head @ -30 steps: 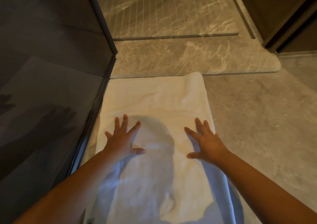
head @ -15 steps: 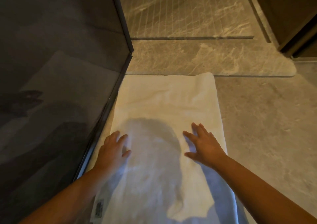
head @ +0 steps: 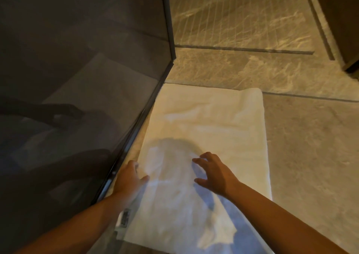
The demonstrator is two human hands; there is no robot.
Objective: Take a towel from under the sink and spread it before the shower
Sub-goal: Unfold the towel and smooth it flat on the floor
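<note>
A white towel [head: 213, 121] lies flat on the grey stone floor, its far edge against the shower threshold [head: 252, 71] and its left edge along the dark glass panel [head: 77, 78]. At the towel's left edge, my left hand [head: 128, 178] has its thumb on top and its fingers tucked under the cloth. My right hand [head: 215, 174] is over the towel's middle, fingers apart and curled, fingertips on the cloth. A small label [head: 125, 217] sticks out at the towel's near left edge. My shadow covers the near half.
The ribbed shower floor [head: 242, 10] lies beyond the threshold. The glass panel's metal frame [head: 169, 20] ends at the towel's far left corner. A dark cabinet or door [head: 345, 20] stands at the top right. Stone floor [head: 310, 156] extends to the right.
My left hand slid from flat on the towel to its left edge and curled around it. The right hand drew back slightly and its fingers curled. The view shifted left.
</note>
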